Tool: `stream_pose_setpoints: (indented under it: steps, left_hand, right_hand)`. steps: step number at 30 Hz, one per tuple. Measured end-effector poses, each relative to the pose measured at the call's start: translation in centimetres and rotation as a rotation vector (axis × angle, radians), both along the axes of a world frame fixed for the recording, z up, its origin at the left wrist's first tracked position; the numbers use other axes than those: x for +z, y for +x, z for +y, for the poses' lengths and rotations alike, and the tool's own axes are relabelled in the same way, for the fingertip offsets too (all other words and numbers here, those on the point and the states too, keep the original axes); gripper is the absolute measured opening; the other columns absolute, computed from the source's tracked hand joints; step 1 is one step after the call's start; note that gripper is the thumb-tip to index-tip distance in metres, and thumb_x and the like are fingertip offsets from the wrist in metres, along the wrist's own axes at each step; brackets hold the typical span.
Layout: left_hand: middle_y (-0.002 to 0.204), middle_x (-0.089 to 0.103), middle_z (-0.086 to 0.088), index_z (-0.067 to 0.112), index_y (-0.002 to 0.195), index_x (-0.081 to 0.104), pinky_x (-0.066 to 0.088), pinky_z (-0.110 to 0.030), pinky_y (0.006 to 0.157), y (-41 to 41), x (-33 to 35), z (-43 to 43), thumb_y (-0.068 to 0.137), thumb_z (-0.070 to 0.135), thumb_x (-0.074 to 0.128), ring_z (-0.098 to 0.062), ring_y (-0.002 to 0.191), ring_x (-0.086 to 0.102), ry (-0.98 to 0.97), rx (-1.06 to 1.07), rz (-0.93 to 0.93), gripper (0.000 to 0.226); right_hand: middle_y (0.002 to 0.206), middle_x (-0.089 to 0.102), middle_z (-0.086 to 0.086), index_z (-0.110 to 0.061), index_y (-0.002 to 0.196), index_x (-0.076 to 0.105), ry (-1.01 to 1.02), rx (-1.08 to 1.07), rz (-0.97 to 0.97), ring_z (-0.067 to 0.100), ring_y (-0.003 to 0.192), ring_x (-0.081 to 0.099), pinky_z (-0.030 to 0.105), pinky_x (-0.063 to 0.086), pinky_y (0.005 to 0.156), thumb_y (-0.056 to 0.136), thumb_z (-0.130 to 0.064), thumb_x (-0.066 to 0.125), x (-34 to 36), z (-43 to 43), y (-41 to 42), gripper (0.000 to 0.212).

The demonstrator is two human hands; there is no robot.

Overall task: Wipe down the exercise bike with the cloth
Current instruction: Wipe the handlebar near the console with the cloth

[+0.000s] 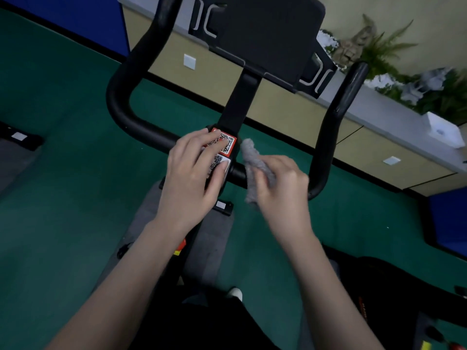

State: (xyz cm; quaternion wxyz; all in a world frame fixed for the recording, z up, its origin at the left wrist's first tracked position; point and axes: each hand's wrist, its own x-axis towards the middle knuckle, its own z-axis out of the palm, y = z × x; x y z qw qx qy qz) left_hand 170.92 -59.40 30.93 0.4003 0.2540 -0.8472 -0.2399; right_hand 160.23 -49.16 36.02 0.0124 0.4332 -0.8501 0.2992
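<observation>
Starting at the left, we see the exercise bike's black handlebar [121, 102] sweep down in a loop over the green floor [63, 173] and run in toward the centre stem. There the left hand [192, 178] lies flat on the clamp. Its fingers are fairly straight and spread across the QR-code stickers [226, 144], and we judge it to be bracing the bike rather than gripping anything.

Just right of the stem, the grey cloth [252, 157] is bunched against the short crossbar. The right hand [280, 188] holds it with fingers curled round the wad, and one end sticks up beside the stickers. Farther right, the other handlebar arm [336, 122] rises untouched, and the dark tablet holder [265, 39] sits above the stem.

We put the task at an early or middle stage, with the wiping now on the crossbar next to the stem. The black surfaces show no streaks or sheen, so we cannot tell which parts are already done. Judging by where the cloth is, the right arm, the tablet holder and the frame below are probably left to do.
</observation>
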Motion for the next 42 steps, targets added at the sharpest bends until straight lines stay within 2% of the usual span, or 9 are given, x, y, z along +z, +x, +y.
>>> stream_pose_setpoints:
  steps: [7, 11, 15, 22, 26, 30, 35, 39, 42]
  left_hand:
    - [0.127, 0.056, -0.008, 0.004, 0.121, 0.061, 0.028, -0.032, 0.109, 0.0, -0.1, -0.1, 0.095, 0.017, 0.051, -0.023, 0.126, 0.043, -0.003, 0.0, -0.002, 0.03]
    - [0.129, 0.055, -0.008, 0.004, 0.123, 0.06, 0.028, -0.033, 0.108, 0.1, -0.2, -0.2, 0.096, 0.017, 0.051, -0.023, 0.127, 0.042, -0.021, -0.016, -0.015, 0.031]
    - [0.128, 0.055, -0.009, 0.004, 0.122, 0.06, 0.028, -0.034, 0.109, 0.2, -0.3, -0.2, 0.096, 0.018, 0.049, -0.024, 0.126, 0.042, -0.024, -0.017, -0.01, 0.032]
    - [0.128, 0.056, -0.009, 0.004, 0.12, 0.061, 0.031, -0.035, 0.105, -0.1, -0.6, -0.3, 0.096, 0.018, 0.049, -0.024, 0.124, 0.043, -0.047, -0.004, 0.003, 0.031]
    - [0.127, 0.056, -0.009, 0.004, 0.12, 0.061, 0.032, -0.036, 0.104, -0.2, -0.8, -0.4, 0.095, 0.019, 0.049, -0.025, 0.124, 0.043, -0.05, -0.007, 0.012, 0.031]
    - [0.128, 0.056, -0.009, 0.004, 0.12, 0.061, 0.032, -0.035, 0.105, -0.2, -0.8, -0.5, 0.096, 0.02, 0.049, -0.024, 0.125, 0.043, -0.056, -0.006, 0.015, 0.031]
    - [0.128, 0.056, -0.009, 0.004, 0.121, 0.061, 0.032, -0.036, 0.107, -0.1, -1.0, -0.7, 0.096, 0.019, 0.051, -0.024, 0.125, 0.043, -0.067, -0.017, 0.022, 0.031]
    - [0.129, 0.056, -0.009, 0.004, 0.122, 0.06, 0.031, -0.035, 0.108, -0.1, -1.1, -0.8, 0.097, 0.02, 0.05, -0.023, 0.126, 0.042, -0.074, -0.021, 0.021, 0.031]
    - [0.129, 0.055, -0.009, 0.004, 0.122, 0.06, 0.032, -0.037, 0.107, -0.1, -1.2, -0.8, 0.097, 0.021, 0.048, -0.023, 0.126, 0.041, -0.066, -0.021, 0.018, 0.032]
  right_hand:
    - [0.062, 0.059, 0.002, -0.003, 0.079, 0.068, 0.239, -0.012, -0.303, 0.013, 0.062, 0.054, 0.009, 0.038, 0.052, 0.09, -0.012, 0.059, 1.4, -2.8, -3.0, 0.017]
    - [0.065, 0.05, 0.008, 0.002, 0.08, 0.061, 0.431, 0.074, -0.525, 0.015, 0.06, 0.046, 0.028, 0.036, 0.061, 0.093, -0.019, 0.058, 1.4, -4.1, -5.3, 0.025]
    - [0.058, 0.04, 0.004, -0.007, 0.072, 0.055, 0.482, 0.113, -0.516, 0.009, 0.049, 0.035, 0.026, 0.028, 0.054, 0.094, -0.024, 0.06, 2.0, -2.3, -6.5, 0.028]
    - [0.079, 0.067, 0.006, -0.011, 0.088, 0.066, 0.316, 0.107, -0.339, 0.01, 0.072, 0.06, 0.024, 0.046, 0.065, 0.091, -0.019, 0.061, 1.3, -2.5, -4.7, 0.01]
    - [0.056, 0.052, -0.004, -0.03, 0.095, 0.055, 0.213, 0.083, -0.295, 0.003, 0.045, 0.043, 0.009, 0.034, 0.045, 0.09, -0.019, 0.063, 1.3, 0.0, -4.8, 0.015]
    - [0.079, 0.068, -0.002, -0.022, 0.087, 0.063, 0.146, 0.048, -0.212, 0.005, 0.074, 0.06, 0.004, 0.04, 0.062, 0.089, -0.013, 0.062, 1.0, -0.3, -3.6, 0.009]
    - [0.098, 0.069, 0.002, -0.011, 0.102, 0.07, 0.136, 0.085, -0.094, 0.017, 0.096, 0.059, 0.021, 0.041, 0.085, 0.093, -0.021, 0.06, 0.7, 1.4, -2.7, 0.016]
    - [0.107, 0.065, 0.005, -0.008, 0.117, 0.067, 0.195, 0.109, -0.006, 0.02, 0.102, 0.053, 0.015, 0.032, 0.088, 0.087, -0.033, 0.065, 0.9, 2.7, -2.2, 0.038]
    - [0.108, 0.064, 0.008, -0.007, 0.119, 0.065, 0.187, 0.087, -0.018, 0.023, 0.102, 0.056, 0.018, 0.036, 0.089, 0.088, -0.02, 0.067, 0.9, 3.1, -2.1, 0.033]
